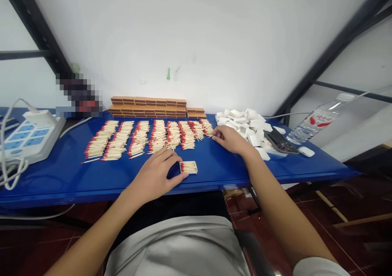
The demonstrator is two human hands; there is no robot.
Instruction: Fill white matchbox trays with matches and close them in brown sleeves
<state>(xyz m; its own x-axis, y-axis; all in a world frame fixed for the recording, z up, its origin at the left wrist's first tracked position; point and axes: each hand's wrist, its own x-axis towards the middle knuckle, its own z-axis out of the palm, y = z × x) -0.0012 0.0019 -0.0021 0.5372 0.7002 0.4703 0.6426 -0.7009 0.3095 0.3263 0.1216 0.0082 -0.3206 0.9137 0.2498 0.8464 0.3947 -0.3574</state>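
My left hand (157, 170) rests on the table with thumb and fingers around the left end of a small white matchbox tray (191, 172). Red-tipped matches (189, 167) lie side by side inside that tray. At the right end of several slanting rows of loose matches (158, 134), my right hand (228, 139) has its fingertips pinched together on matches at the edge of the last small row (207, 125).
Stacked brown matchboxes (147, 110) line the wall behind the rows. A heap of white matchbox trays (245, 123) lies right, near a phone (281, 141), a white case (306, 151) and a tilted water bottle (318, 121). On the left sits a power strip (30, 139) with cables.
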